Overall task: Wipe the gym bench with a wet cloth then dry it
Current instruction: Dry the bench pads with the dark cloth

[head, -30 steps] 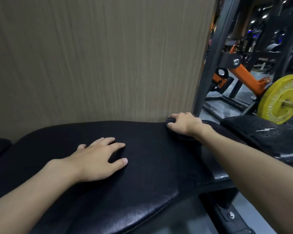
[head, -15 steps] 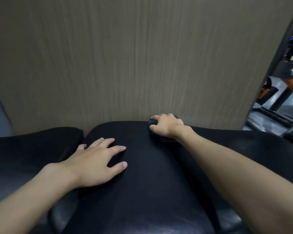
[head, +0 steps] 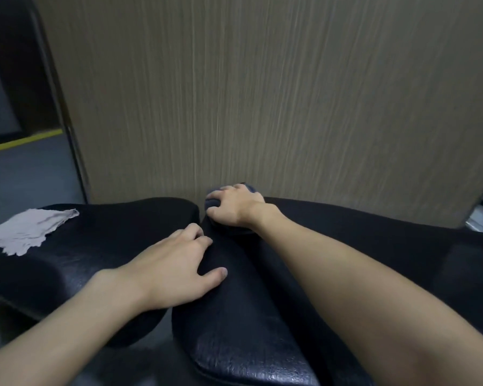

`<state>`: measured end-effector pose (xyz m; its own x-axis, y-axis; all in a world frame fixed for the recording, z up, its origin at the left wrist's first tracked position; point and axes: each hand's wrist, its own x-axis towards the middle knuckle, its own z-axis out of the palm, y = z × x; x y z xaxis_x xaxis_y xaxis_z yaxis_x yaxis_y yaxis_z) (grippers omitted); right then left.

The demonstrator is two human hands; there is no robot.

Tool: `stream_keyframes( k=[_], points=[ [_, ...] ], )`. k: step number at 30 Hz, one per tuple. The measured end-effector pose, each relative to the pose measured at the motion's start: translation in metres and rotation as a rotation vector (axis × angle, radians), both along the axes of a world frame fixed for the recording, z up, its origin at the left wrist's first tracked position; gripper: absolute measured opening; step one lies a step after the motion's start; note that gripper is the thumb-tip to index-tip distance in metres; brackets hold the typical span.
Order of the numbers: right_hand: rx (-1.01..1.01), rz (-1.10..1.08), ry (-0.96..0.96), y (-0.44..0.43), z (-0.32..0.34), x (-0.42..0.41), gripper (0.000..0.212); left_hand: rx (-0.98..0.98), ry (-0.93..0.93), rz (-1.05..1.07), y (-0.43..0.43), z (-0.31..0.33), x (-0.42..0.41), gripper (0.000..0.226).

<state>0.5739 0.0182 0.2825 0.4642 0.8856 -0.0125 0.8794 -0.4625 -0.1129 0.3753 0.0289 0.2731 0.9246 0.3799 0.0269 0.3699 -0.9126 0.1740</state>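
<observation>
Right hand is gripping a dark cloth at the bench's far end by the wall; the pad's length is running back toward the wearer (left hand resting flat, empty)

I see the wood-grain wall standing right behind the far edge of the desk, so nothing passes beyond the right hand there. The left hand lies across the gap between the two pads. A pale cloth covers the left pad's far corner; the dark padding near me is open.
</observation>
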Motion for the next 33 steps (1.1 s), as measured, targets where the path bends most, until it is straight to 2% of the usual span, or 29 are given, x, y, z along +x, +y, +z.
stream_keyframes(
  k=[5, 8, 10, 14, 21, 33],
  points=[
    [0.014, 0.148, 0.015, -0.026, -0.003, -0.016, 0.054, 0.019, -0.026, 0.015, -0.016, 0.004, 0.005, 0.063],
    [0.053, 0.16, 0.048, -0.052, -0.004, -0.005, 0.054, 0.047, -0.022, 0.004, -0.036, 0.007, 0.017, 0.056],
    [0.076, 0.149, 0.054, -0.071, -0.005, 0.007, 0.054, 0.065, 0.005, -0.017, -0.051, 0.009, 0.026, 0.06],
    [0.099, 0.082, 0.068, -0.114, -0.008, 0.039, 0.054, 0.069, 0.057, -0.045, -0.08, 0.011, 0.049, 0.082],
    [0.105, -0.067, 0.067, -0.207, -0.006, 0.094, 0.055, 0.07, 0.187, -0.142, -0.144, 0.01, 0.103, 0.077],
    [0.101, -0.423, 0.055, -0.398, -0.006, 0.197, 0.055, 0.01, 0.213, -0.385, -0.291, 0.006, 0.206, 0.07]
  ],
)
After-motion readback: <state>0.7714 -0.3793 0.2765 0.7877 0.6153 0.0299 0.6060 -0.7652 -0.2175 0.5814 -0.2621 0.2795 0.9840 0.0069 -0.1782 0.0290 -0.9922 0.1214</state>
